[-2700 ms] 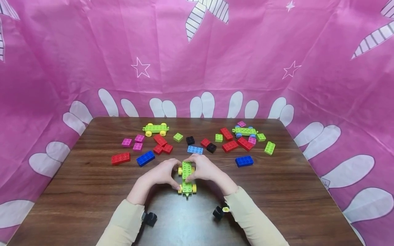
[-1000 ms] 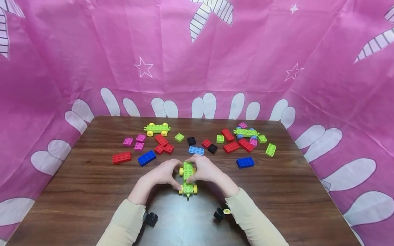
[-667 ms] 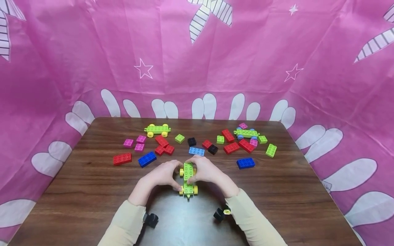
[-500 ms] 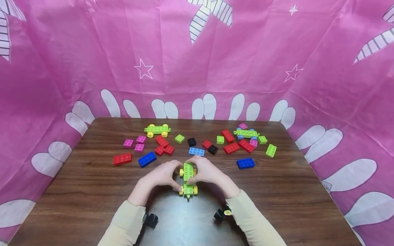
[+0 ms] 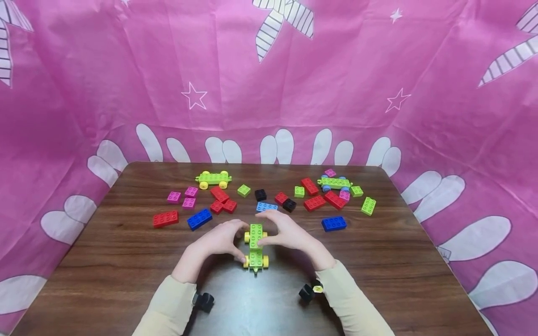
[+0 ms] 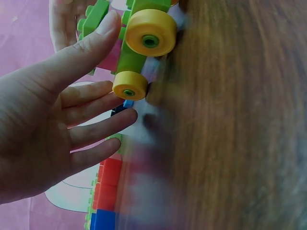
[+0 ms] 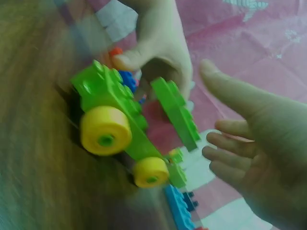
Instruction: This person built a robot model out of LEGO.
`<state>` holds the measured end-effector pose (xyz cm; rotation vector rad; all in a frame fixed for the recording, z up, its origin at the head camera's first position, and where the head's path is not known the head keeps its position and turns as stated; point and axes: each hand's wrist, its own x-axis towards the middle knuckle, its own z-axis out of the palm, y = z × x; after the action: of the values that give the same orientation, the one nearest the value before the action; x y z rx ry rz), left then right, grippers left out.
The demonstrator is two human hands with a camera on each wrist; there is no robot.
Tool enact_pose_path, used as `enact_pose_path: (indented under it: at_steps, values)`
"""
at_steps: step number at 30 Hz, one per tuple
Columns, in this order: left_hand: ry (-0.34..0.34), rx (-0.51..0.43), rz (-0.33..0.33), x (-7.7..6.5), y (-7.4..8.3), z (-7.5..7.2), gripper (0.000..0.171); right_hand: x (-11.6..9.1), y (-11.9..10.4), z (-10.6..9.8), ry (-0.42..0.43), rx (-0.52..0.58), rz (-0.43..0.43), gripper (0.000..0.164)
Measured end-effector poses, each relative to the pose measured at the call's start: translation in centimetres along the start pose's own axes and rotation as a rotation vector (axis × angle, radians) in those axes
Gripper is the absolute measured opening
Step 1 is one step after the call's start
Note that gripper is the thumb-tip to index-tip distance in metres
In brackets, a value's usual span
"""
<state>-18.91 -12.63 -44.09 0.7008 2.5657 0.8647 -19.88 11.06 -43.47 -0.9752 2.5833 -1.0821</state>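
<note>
A lime green toy car base (image 5: 256, 257) with yellow wheels (image 6: 150, 32) stands lengthwise on the table between both hands. Above its far part sits a lime green 2x4 brick (image 5: 256, 234), raised on a pink brick (image 6: 110, 58). Fingers relaxed, my left hand (image 5: 218, 240) curves along the left side, its thumb beside the near left wheel and its fingertips by the far one. My right hand (image 5: 286, 232) is at the right side, apart from the brick in the right wrist view, its thumb and fingers spread with nothing between them.
Beyond the hands lie loose bricks, among them a light blue brick (image 5: 267, 206), a red brick (image 5: 166, 219) and dark blue bricks (image 5: 199, 219). Two more car bases stand farther back, one with yellow wheels (image 5: 213, 178), one with blue wheels (image 5: 335, 183). A pink curtain (image 5: 235, 93) surrounds the table.
My right hand has come off the green brick and shifted slightly right, its fingers spreading. The left hand and the car base have stayed in nearly the same place.
</note>
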Motion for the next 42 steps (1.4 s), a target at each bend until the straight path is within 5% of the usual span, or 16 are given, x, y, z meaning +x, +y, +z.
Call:
enact_pose_path:
  at_steps: [8,17,42]
  values:
    - [0.067,0.043,0.014,-0.2,0.2,-0.3,0.083,0.4,2.1,-2.9,0.132,0.037,0.019,0.051]
    - [0.105,-0.013,0.062,-0.6,0.3,-0.4,0.075,2.1,5.6,-7.1,0.239,-0.034,0.064,0.035]
    - [0.081,-0.050,0.046,-0.2,0.0,0.0,0.067,7.2,9.7,-7.0,-0.069,-0.174,0.225,0.036]
